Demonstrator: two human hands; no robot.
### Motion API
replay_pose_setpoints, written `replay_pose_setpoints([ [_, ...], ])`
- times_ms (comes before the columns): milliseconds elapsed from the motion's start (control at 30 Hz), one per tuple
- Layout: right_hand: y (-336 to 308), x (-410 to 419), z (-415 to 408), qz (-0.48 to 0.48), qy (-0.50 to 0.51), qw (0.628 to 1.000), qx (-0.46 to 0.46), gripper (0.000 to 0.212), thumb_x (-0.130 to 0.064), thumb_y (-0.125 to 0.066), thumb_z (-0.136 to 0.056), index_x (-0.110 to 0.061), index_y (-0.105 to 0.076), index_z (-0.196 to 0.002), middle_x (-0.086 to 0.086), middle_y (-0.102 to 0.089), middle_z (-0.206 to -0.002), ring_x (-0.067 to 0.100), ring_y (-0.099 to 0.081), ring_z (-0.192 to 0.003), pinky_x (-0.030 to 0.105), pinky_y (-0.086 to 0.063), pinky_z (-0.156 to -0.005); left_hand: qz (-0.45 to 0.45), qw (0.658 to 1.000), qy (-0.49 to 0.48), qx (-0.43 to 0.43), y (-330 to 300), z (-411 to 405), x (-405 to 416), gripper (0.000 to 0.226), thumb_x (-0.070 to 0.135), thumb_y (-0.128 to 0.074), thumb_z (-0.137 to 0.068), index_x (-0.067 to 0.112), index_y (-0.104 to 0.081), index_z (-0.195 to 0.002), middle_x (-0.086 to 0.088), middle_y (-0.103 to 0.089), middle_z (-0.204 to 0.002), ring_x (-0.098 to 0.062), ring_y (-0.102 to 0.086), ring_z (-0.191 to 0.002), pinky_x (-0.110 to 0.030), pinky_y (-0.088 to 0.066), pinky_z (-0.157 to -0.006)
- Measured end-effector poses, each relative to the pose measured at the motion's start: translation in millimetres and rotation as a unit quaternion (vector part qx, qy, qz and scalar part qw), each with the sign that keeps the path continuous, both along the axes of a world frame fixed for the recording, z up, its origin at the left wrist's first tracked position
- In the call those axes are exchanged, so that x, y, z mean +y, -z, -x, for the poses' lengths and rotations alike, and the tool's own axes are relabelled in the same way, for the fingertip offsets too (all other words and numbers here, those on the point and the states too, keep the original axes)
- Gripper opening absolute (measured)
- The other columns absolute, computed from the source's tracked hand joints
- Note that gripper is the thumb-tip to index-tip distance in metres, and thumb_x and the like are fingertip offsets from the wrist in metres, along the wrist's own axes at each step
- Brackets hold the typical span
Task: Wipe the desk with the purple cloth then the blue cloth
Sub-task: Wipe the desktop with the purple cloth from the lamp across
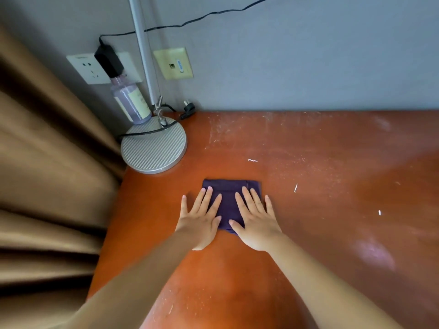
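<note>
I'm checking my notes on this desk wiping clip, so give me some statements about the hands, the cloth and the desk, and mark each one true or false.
1. Both hands, left and right, lie flat on the purple cloth. True.
2. The blue cloth lies beside the purple one. False: no blue cloth is in view.
3. White scraps lie on the desk beyond the cloth. True.
4. The purple cloth is draped over the lamp base. False: it lies flat on the desk, apart from the base.
5. The bottle stands near the lamp base. True.
</note>
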State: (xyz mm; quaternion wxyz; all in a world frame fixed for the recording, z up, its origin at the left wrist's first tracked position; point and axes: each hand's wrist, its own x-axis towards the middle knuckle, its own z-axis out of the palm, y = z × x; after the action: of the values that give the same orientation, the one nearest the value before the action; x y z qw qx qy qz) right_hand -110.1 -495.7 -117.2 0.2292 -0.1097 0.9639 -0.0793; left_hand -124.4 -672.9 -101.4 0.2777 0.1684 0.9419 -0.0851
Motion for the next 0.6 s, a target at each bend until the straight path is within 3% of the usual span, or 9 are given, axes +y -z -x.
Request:
replay_pose_setpoints([
  [200,0.3,-8.0,15.4,-0.002,-0.049,0.999,0.011,0.073,-0.06,-0.017,-0.097,-0.024,0.017,-0.151,-0.001,0.028,-0.156,0.016,0.026,-0.143,0.044,0.019,-0.115,0.036,0.999,-0.01,0.031,-1.1,-4.0,-11.2,0.057,0.048,0.002,-0.1,0.024,0.028,-0.144,-0.007,0.033,-0.154,-0.021,0.03,-0.142,-0.053,0.01,-0.116],
  [333,1.9,-19.6,41.9,-0.015,-0.09,0.995,0.027,0.083,-0.066,0.007,-0.08,-0.024,0.016,-0.151,0.0,0.025,-0.158,0.016,0.024,-0.144,0.045,0.016,-0.116,0.044,0.998,-0.032,0.041,-0.7,9.2,-21.2,0.055,0.047,0.002,-0.1,0.024,0.03,-0.141,-0.007,0.034,-0.153,-0.022,0.03,-0.142,-0.056,0.011,-0.115],
  [467,0.5,-32.8,77.9,-0.02,-0.086,0.996,0.032,0.073,-0.061,-0.015,-0.096,-0.024,0.015,-0.152,0.0,0.024,-0.158,0.016,0.024,-0.144,0.045,0.015,-0.117,0.049,0.997,-0.035,0.041,-2.7,49.5,-32.7,0.057,0.047,0.003,-0.1,0.023,0.026,-0.146,-0.008,0.032,-0.154,-0.022,0.029,-0.142,-0.058,0.01,-0.114],
  [600,1.8,-35.2,106.8,-0.027,-0.054,0.998,0.035,0.073,-0.061,-0.016,-0.097,-0.025,0.015,-0.151,0.0,0.024,-0.158,0.016,0.023,-0.145,0.045,0.015,-0.117,0.065,0.996,0.01,0.06,-3.6,93.2,-34.0,0.058,0.047,0.002,-0.1,0.022,0.025,-0.147,-0.01,0.027,-0.156,-0.024,0.024,-0.144,-0.056,0.013,-0.114],
])
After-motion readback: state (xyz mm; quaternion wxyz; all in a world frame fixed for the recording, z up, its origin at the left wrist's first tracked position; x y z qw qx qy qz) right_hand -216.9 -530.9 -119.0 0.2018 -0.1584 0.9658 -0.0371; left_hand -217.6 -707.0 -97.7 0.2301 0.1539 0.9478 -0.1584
